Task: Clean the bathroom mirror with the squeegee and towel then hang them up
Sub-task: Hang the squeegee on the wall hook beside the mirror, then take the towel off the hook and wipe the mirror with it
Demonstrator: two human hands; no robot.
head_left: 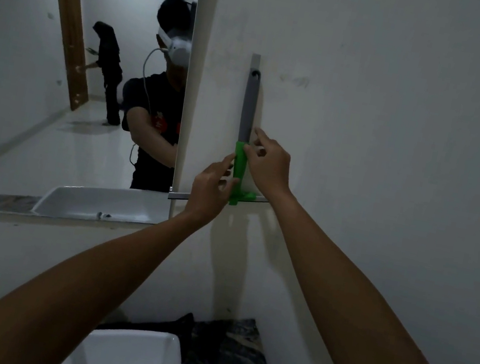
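Note:
The squeegee (pixel 249 109) hangs upright on the white wall, its grey handle's top hole over a small grey hook strip (pixel 255 60), its blade (pixel 256 198) lowest. My right hand (pixel 269 163) pinches the handle where grey meets the green neck (pixel 239 169). My left hand (pixel 211 184) holds that green neck from the left, thumb and fingers against it. The mirror (pixel 53 104) fills the wall left of the squeegee. A dark cloth (pixel 165 322), possibly the towel, lies on the counter behind the basin.
A white basin (pixel 134 355) sits below on a dark marbled counter (pixel 236 361). The mirror shows me with a headset, a second person by a wooden door, and the basin's reflection. The wall right of the squeegee is bare.

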